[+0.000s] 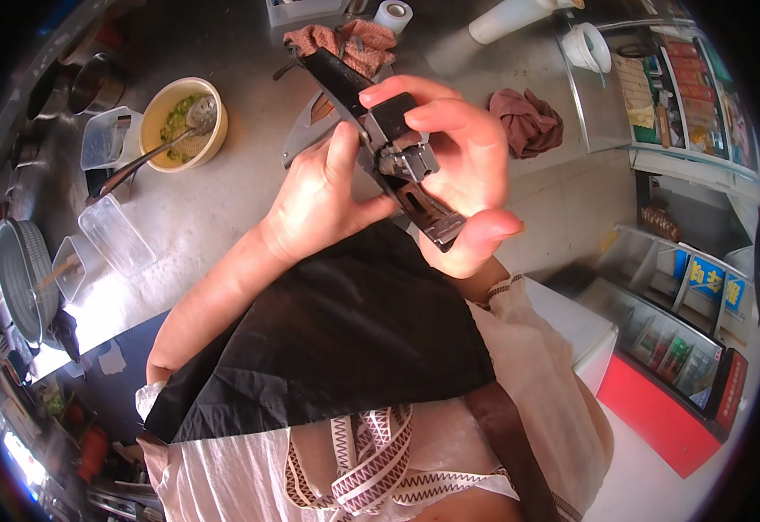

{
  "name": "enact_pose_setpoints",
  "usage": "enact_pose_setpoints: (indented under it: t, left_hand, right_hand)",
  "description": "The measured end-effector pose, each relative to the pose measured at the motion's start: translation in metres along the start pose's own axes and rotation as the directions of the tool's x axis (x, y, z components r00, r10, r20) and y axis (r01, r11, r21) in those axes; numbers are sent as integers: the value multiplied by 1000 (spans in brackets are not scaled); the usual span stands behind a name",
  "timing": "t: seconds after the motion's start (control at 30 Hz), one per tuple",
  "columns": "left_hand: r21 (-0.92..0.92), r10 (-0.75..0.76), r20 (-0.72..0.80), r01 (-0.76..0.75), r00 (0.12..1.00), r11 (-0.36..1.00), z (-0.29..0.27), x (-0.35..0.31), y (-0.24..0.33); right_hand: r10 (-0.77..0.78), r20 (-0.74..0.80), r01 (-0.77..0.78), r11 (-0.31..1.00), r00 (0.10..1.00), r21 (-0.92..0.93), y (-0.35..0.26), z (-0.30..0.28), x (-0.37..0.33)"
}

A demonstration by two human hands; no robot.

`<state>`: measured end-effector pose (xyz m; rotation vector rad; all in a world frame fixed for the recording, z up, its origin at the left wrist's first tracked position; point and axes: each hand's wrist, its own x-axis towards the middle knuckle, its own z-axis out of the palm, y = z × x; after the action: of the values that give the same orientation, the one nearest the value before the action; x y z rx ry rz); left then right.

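Note:
Between both hands, above the edge of the steel counter, is a long black bar-shaped device (338,81) with a block and a small clamp-like part at its middle; I cannot tell its exact kind. My left hand (310,193) grips it from the left side, thumb up against the bar. Wrapped around it from the right is my right hand (482,152), with fingers bent over the block and the thumb by the lower end. The device tilts from upper left to lower right and partly hides a grey flat thing with a curved edge (300,139) on the counter.
A cream bowl (221,143) with green-yellow food and a ladle (141,162) stands left, near clear plastic containers (119,235). Reddish-brown cloths (526,122) and a white roll (392,16) lie beyond. At right are a shelf cabinet and a red glass-topped chest cooler (658,426).

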<state>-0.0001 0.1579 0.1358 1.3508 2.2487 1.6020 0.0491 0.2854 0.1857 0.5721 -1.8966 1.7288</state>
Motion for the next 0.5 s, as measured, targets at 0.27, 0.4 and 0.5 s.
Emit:
enact_pose_setpoints:
  t: [0.27, 0.4, 0.5]
  left_hand:
    - [-37, 0, -21, 0, 1000, 999, 2, -1, -1]
    - [-40, -31, 2, 31, 1000, 999, 1, -2, -2]
    - [-45, 29, -48, -31, 998, 998, 0, 0, -1]
  right_hand:
    - [83, -31, -84, 996, 996, -8, -5, 1, 0]
    - [85, -38, -85, 996, 996, 8, -4, 1, 1]
    - [78, -74, -79, 997, 994, -2, -5, 4, 3]
